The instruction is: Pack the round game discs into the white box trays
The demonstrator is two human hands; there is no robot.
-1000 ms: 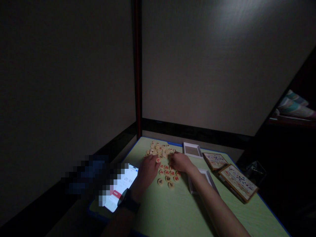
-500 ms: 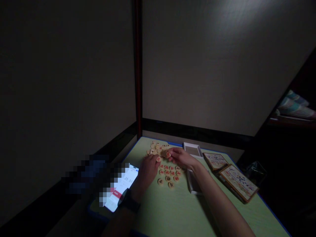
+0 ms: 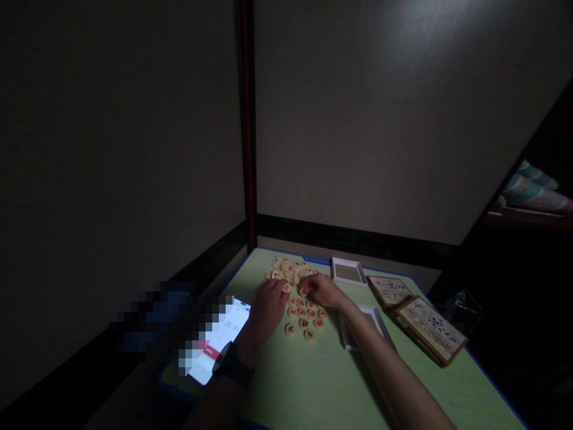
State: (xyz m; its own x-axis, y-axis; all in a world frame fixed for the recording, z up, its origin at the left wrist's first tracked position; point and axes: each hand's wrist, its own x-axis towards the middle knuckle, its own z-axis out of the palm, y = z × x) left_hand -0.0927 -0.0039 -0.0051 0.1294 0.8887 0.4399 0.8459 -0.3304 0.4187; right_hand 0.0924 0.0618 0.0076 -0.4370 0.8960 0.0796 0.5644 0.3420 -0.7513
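Left hand with one piece, right hand likewise (both pieces red-marked).

Apparently a home, dimly lit (patterned fabric at right), with game pieces on a table.

On the table, a phone was set at the left, beside the left hand. A heap of round pieces was spread behind the hands. Rows of pieces were laid before the heap, left of the near tray. The far tray was put right of the heap. Farther right, a small box was placed behind a big box. One piece was held in the right hand, another piece in the left.
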